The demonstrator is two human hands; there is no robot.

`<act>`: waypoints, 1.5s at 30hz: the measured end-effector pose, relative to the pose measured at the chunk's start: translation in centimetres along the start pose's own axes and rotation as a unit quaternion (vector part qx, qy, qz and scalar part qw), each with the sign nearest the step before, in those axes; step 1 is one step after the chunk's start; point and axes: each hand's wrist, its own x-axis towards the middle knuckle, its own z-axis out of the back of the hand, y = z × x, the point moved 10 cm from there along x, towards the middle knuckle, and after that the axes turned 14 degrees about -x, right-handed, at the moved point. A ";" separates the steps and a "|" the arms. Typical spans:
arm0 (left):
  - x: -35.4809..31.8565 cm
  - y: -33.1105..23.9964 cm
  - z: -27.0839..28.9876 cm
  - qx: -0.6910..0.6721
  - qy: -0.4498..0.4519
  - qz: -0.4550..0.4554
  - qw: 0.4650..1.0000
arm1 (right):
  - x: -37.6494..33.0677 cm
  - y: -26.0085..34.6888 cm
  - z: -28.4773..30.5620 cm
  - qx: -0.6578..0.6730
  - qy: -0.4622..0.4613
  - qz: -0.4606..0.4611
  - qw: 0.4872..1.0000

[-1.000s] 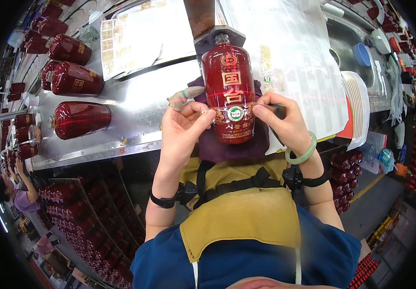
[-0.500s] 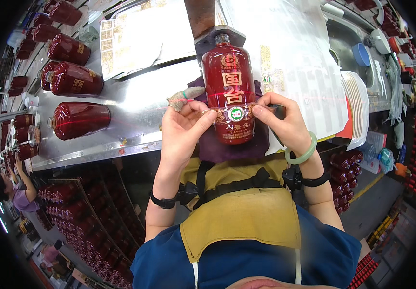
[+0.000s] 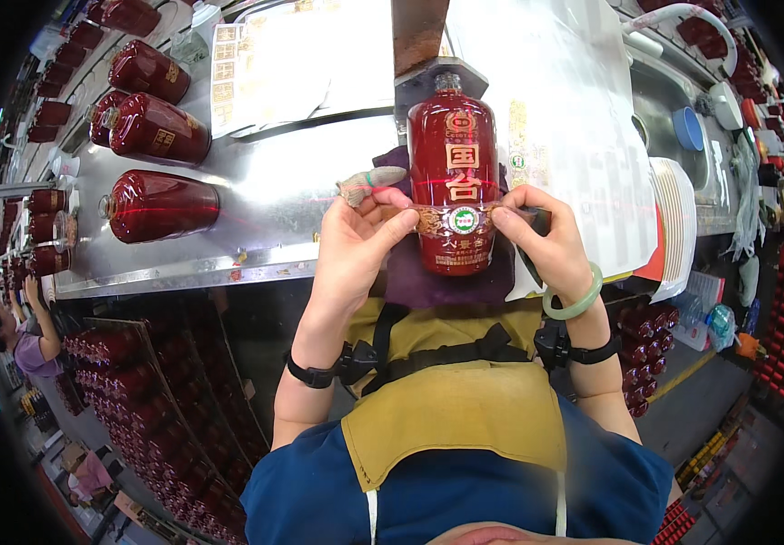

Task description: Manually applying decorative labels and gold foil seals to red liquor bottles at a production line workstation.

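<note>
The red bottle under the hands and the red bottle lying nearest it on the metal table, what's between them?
In the head view, the left hand and a small brush it holds, then bare metal table.

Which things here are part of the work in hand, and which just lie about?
In hand: red bottle, the label band both hands press on it, left hand, right hand, small brush, purple cloth.
Lying about: other red bottles, label sheets, stacked plates.
</note>
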 end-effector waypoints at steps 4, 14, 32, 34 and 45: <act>-0.1 -0.6 0.2 0.067 -0.017 -0.035 0.997 | 0.0 -0.1 -0.1 0.016 0.002 -0.003 1.000; -5.2 -0.1 -4.5 0.498 0.096 -0.276 0.816 | 0.1 0.1 0.1 0.012 -0.002 0.006 1.000; -5.3 -1.4 -4.6 0.408 0.048 -0.326 0.851 | 0.7 -1.4 3.0 -0.005 -0.079 -0.004 0.997; -4.2 -1.4 -3.5 0.358 0.064 -0.301 0.881 | 0.1 -1.0 3.5 0.007 -0.110 0.018 0.994; -1.7 0.6 -2.7 0.138 0.028 -0.127 0.982 | -0.6 0.1 -0.4 -0.034 -0.039 0.046 0.998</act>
